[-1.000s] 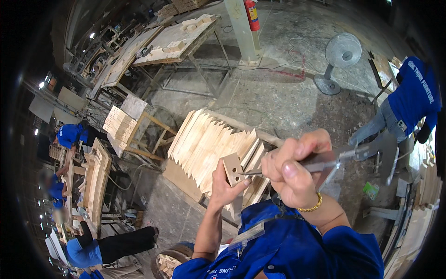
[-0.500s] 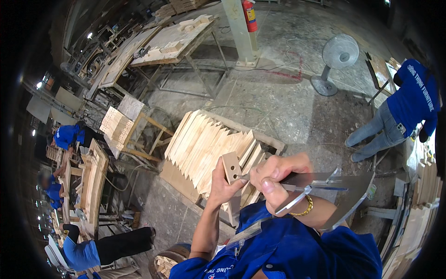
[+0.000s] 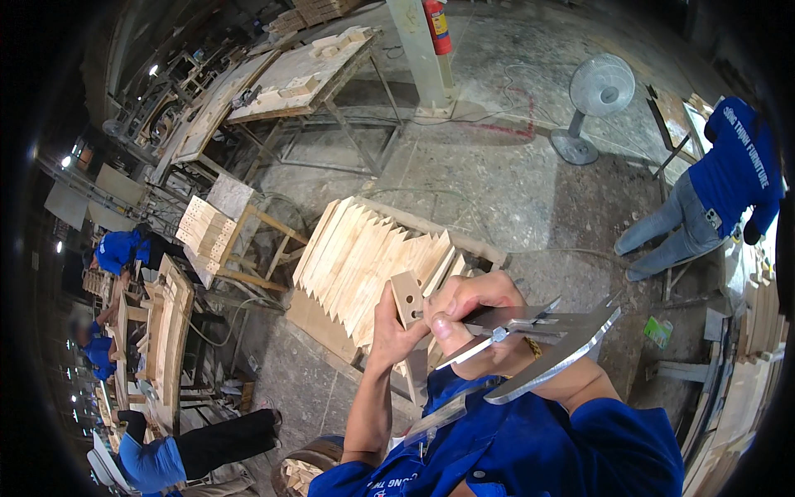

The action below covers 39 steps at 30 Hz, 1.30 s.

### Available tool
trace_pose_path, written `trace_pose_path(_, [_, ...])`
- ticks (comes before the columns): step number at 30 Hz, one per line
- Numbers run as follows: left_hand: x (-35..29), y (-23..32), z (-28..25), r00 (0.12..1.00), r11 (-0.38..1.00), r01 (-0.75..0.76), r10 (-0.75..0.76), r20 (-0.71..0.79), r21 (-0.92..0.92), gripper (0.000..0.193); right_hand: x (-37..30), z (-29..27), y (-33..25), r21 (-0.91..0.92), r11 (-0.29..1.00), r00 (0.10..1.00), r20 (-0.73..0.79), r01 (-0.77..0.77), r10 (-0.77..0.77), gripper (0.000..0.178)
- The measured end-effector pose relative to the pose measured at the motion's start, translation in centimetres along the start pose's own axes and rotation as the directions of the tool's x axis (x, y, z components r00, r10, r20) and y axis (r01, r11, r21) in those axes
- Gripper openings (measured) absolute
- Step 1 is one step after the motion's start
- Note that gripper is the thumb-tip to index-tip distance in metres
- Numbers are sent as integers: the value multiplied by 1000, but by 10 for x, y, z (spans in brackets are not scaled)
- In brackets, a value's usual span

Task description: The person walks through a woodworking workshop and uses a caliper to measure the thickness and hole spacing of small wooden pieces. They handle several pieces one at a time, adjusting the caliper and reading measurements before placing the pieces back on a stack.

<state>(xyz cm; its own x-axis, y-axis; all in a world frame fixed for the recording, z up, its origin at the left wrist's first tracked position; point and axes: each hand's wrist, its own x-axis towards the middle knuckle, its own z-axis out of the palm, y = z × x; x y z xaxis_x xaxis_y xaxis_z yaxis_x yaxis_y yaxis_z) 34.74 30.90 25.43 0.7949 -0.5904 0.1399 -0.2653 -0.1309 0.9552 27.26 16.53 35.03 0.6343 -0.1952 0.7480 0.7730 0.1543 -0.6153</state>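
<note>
Change noted: the right hand (image 3: 476, 311) stands closer to the wooden block (image 3: 405, 288) than one second ago, when a longer stretch of thin shank showed between fingers and block. The metal tool (image 3: 561, 362) has also turned: its broad, blade-like end pointed off to the right and now sweeps lower, across the right forearm. In my judgement this is consistent with the tool being twisted and pressed at the lower of two visible holes. Whether its tip sits inside that hole cannot be confirmed; the fingers cover most of it. The exact kind of tool is also unclear.

Hands: the left hand (image 3: 392, 338) grips the block, thumb at its lower end, holding it tilted in front of a stack of pale pointed boards (image 3: 364, 265). The right hand is closed firmly around the tool.

Markings: white lettering crosses the back of a co-worker's blue shirt (image 3: 737, 157); similar print shows partly on the person's own blue shirt (image 3: 546, 439). The red fire extinguisher (image 3: 437, 29) carries a coloured label, too small to read. Print on the green packet (image 3: 659, 331) on the floor is likewise illegible.
</note>
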Motion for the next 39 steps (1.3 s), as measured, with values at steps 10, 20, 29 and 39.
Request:
trace_pose_path(10, [5,12,0,999,1000,-1,1,43,-1,49,1,3,1,-7,1000,1000,-15,-3,3,23])
trace_pose_path(20, [14,25,9,991,958,133,-128,36,-255,56,16,14,40,6,986,884,-443,-167,152,10])
trace_pose_path(29, [13,18,13,989,958,142,-124,86,-248,55,29,14,40,-36,961,831,-512,-275,219,18])
trace_pose_path(39, [12,21,15,991,947,125,-105,84,-296,50,31,16,39,-144,968,839,-536,-204,97,16])
